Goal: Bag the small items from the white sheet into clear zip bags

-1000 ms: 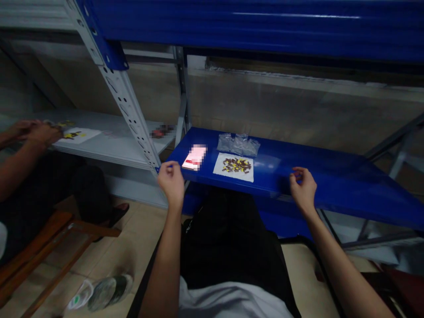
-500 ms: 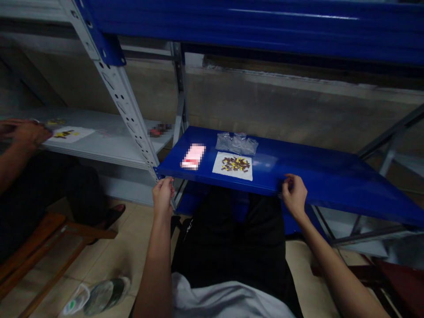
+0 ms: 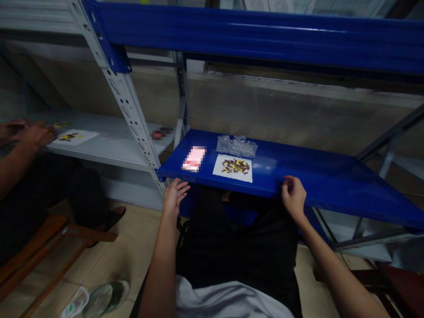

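Note:
My left hand (image 3: 175,196) is open, fingers spread, in front of the left end of the blue shelf (image 3: 308,176). It holds nothing. My right hand (image 3: 294,196) is at the shelf's front edge with its fingers curled in. What they close on, if anything, is hidden. Between the hands, on the shelf, lies a white sheet (image 3: 217,170) bearing a pile of small brown and yellow pieces (image 3: 236,166). Behind it are several clear plastic bags (image 3: 236,145). A blurred pink and white item (image 3: 194,159) lies to the left.
A blue beam (image 3: 248,37) crosses overhead, and a perforated metal post (image 3: 127,104) stands at left. Beyond it, another person's hands (image 3: 35,134) work over a grey shelf (image 3: 112,137). A wooden bench (image 3: 82,234) and clear plastic containers (image 3: 102,298) stand on the floor.
My left hand has opened from a closed pose and shifted right. My right hand stays almost where it was. My legs have shifted, and the view has tipped slightly upward.

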Tool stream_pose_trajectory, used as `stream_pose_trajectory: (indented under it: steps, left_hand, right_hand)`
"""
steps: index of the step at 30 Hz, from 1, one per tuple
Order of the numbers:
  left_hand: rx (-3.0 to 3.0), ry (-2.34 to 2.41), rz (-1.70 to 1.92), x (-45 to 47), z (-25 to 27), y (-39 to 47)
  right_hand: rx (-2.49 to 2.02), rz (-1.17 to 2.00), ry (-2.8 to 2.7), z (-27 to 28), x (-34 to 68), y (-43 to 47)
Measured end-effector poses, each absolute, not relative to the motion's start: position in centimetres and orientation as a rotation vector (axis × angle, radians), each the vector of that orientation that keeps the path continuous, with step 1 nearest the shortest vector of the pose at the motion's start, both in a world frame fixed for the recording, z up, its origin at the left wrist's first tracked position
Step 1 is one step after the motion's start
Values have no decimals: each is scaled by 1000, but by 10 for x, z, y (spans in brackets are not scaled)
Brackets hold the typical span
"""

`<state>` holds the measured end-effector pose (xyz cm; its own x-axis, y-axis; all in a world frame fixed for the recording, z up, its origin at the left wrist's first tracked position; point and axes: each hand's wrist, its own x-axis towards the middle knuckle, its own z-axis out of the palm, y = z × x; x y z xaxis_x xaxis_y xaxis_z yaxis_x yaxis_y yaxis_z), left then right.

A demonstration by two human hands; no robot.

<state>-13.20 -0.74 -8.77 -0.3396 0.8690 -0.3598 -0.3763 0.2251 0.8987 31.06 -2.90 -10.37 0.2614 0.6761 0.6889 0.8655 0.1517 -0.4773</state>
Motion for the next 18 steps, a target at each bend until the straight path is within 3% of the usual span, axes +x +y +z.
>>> stream_pose_trajectory:
  steps: [18]
  left_hand:
    - [445,1335,1385,-134,-90,-6]
  right_hand:
    - [-1685,-327,-1589,-110,309,-23]
